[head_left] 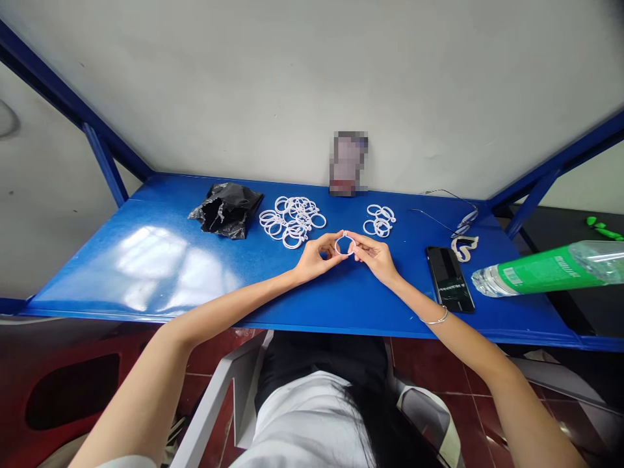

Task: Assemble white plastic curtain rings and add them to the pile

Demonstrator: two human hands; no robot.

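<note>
Both my hands meet over the middle of the blue table [160, 260], pinching one white plastic ring [344, 244] between them. My left hand [316, 258] grips the ring's left side with thumb and fingers closed. My right hand [374, 255] grips its right side the same way. Behind my left hand lies a large pile of several white rings [290, 220]. A smaller cluster of white rings [379, 221] lies behind my right hand.
A crumpled black plastic bag [227, 209] sits at the back left. A black phone [449, 278], a white heart-shaped piece [464, 247], glasses [453, 211] and a green-labelled clear bottle [546, 268] lie on the right. A small blurred object [348, 164] leans on the wall.
</note>
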